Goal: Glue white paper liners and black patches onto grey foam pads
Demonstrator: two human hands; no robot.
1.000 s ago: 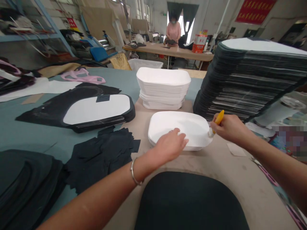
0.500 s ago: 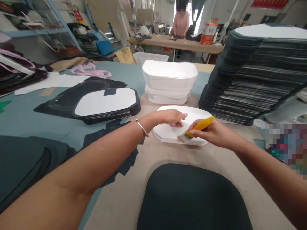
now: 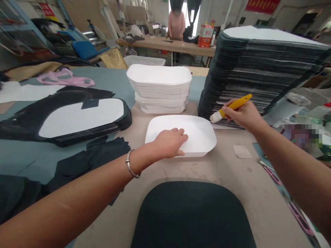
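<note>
My right hand (image 3: 240, 112) grips the yellow handle of a paintbrush (image 3: 234, 105), its pale bristles pointing left and down, beside the tall dark stack. My left hand (image 3: 172, 142) rests on a low pile of white rounded sheets (image 3: 199, 132). Its fingers are slightly bent on the top sheet, and the thumb is apart from them at the front edge. Closest to me lies a dark green rounded panel (image 3: 193, 213) on the brown table covering. Behind the low pile stands a taller stack of white pieces (image 3: 160, 89).
A high leaning stack of dark panels (image 3: 243, 69) stands at right. Dark panels with a white top (image 3: 85, 117) lie at left, near dark scraps (image 3: 90, 158). Pink-handled scissors (image 3: 272, 175) and a clear plastic container (image 3: 287, 106) are on the right. A person (image 3: 176, 26) stands behind the far table.
My right hand has lifted the brush off the front edge of the white pile and moved right. My left hand has come nearer, to the pile's front edge. The view has turned right.
</note>
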